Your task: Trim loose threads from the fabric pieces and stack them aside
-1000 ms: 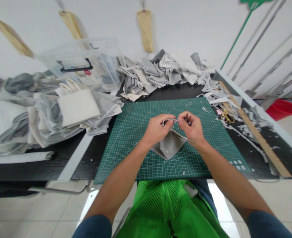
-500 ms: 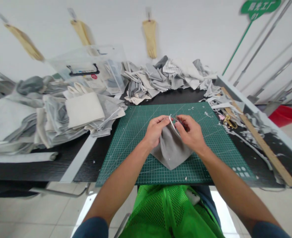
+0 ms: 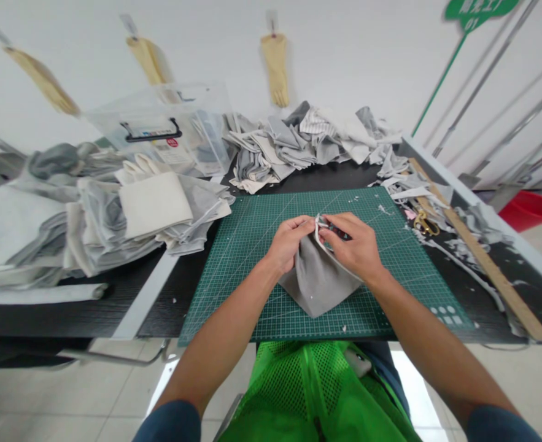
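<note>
A grey piece of fabric (image 3: 317, 282) with a white edge strip hangs from my hands, its lower corner over the green cutting mat (image 3: 234, 270). My left hand (image 3: 288, 242) is closed, pinching the fabric's top edge between thumb and fingers. Close beside it, my right hand (image 3: 353, 242) is curled round a small dark tool (image 3: 342, 233), mostly hidden by the fingers, that looks like thread snips. Its metal tip is near the white edge strip (image 3: 319, 228) at the top of the fabric.
Stacks of folded grey and cream fabric (image 3: 155, 205) lie left, by a clear plastic box (image 3: 160, 123). More fabric (image 3: 293, 138) is heaped behind the mat. At right are gold-handled scissors (image 3: 425, 224), scraps and a long wooden strip (image 3: 491, 264).
My right hand has shifted slightly, and its fingers have closed further round the tool. The white edge strip now shows looped between my hands. The view has moved a little.
</note>
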{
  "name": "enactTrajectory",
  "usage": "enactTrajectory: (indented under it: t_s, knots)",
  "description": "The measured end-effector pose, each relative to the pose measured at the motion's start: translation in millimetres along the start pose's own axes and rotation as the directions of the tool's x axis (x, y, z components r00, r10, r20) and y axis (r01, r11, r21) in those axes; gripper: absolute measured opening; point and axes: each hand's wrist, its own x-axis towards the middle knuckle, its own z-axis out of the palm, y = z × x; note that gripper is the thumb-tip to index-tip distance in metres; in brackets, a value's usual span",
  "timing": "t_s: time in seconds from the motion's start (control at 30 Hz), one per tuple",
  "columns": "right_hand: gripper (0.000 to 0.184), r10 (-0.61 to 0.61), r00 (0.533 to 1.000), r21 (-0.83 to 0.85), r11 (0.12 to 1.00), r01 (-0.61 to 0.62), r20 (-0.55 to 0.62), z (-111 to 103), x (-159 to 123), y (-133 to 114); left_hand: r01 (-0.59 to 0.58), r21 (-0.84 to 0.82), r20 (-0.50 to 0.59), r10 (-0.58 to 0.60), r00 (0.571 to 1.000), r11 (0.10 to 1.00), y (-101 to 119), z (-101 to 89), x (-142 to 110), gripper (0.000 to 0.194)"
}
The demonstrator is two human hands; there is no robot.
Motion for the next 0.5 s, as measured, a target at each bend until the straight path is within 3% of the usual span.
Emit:
enactTrajectory:
  t_s: [0.5]
  knots:
    - [0.021,-0.021,1.0,0.006,1.0,0.021,0.022,-2.7,1.2,-2.9,0.05,-0.009,0.089,-0.049,0.995,0.999,1.7,0.4,-1.0,0.019]
